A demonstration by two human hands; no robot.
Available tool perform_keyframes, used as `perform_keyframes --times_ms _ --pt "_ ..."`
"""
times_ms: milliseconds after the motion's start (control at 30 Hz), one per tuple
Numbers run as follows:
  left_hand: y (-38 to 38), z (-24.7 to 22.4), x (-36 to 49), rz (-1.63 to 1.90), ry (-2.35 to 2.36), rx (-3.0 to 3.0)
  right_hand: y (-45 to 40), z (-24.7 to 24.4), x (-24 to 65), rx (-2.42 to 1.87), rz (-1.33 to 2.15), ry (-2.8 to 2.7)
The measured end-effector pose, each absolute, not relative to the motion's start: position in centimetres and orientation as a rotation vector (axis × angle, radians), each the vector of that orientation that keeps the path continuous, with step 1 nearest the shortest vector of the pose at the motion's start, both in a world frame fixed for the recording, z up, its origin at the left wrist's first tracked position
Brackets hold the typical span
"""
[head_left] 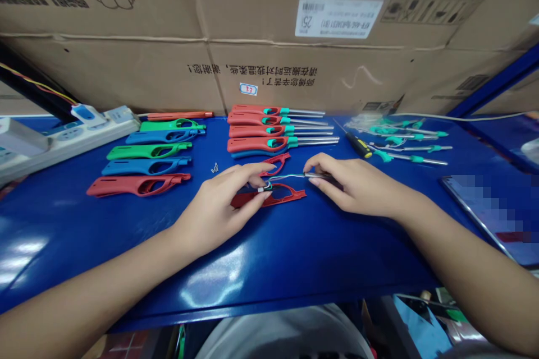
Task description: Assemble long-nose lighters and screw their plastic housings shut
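My left hand pinches a small white-and-dark igniter part between thumb and fingers. Thin wires run from it to a metal lighter tube, which the fingers of my right hand grip near its end. Below the igniter part lies a red lighter casing half, partly covered by my left hand. Just behind it is another red casing piece, also partly hidden by my fingers. A few small screws rest on the blue table beyond my left hand.
Red lighters with metal tubes lie stacked at the back. Loose casings are lined up left, near a power strip. Green-tipped tube parts, a screwdriver and a phone lie right. A cardboard box stands behind.
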State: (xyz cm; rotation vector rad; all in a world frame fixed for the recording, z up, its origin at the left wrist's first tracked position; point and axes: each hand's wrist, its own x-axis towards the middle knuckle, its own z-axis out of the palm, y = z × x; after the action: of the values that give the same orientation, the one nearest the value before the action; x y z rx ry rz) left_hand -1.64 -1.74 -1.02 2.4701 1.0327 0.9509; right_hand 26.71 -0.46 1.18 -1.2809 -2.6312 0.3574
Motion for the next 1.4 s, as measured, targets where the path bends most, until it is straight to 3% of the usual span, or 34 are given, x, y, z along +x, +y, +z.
perform_keyframes --times_ms 333,533,733,1067,1400 --pt "-1.2 -0.3 -2.2 1.013 0.918 2.716 -0.5 1.3 26.4 -0.934 0.792 -2.622" --pt "-0.6 -0.7 -2.8 0.613 1.017 2.838 -0.3 1.0 26.6 -1.002 0.764 -2.596" --pt "-0.8 -0.5 -2.6 0.44 1.026 2.93 0.1 0.3 26.6 -1.035 0.69 -2.585" --pt "-1.0 -0.6 -2.7 0.349 1.044 2.767 0.1 0.4 26.6 -1.003 0.629 -2.594" --pt "-1.0 -0.6 -2.7 0.489 0.905 2.745 0.3 0.6 26.9 -0.974 0.565 -2.595"
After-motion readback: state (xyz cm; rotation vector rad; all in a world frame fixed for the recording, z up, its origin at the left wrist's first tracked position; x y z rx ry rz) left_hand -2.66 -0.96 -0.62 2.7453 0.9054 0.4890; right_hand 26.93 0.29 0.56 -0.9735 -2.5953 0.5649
